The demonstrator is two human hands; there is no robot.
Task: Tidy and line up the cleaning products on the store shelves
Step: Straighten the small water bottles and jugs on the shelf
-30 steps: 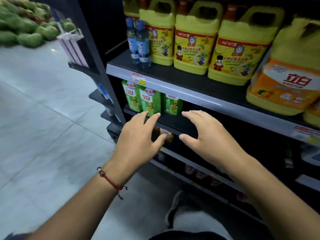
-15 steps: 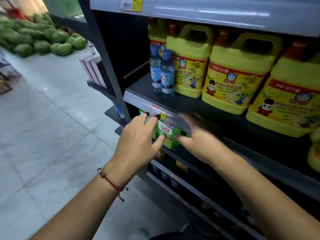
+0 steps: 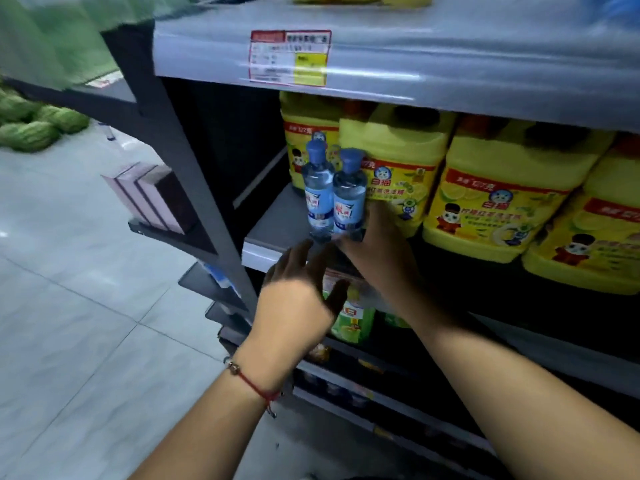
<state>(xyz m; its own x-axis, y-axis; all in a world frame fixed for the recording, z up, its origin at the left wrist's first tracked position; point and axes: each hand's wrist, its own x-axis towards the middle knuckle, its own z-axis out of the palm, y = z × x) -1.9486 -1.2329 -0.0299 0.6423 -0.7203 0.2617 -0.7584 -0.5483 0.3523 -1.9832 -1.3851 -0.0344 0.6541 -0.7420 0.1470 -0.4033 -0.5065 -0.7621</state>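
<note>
A: Which step is running?
B: Lining up the two small blue bottles (image 3: 332,195) at the near left corner of the shelf (image 3: 273,233), in front of the yellow jugs (image 3: 502,192).
A: Hand states?
B: The right hand (image 3: 377,247) is touching the right bottle's base; its grasp cannot be told. The left hand (image 3: 298,292) is hovering released just below.
A: Next?
B: Probably bracing both bottles and squaring them to the edge

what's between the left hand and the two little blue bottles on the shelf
Nothing visible. The left hand is open just below the shelf lip, with a clear gap up to the two blue-capped bottles. The right hand is at the right bottle's base; whether it grips it is unclear.
</note>
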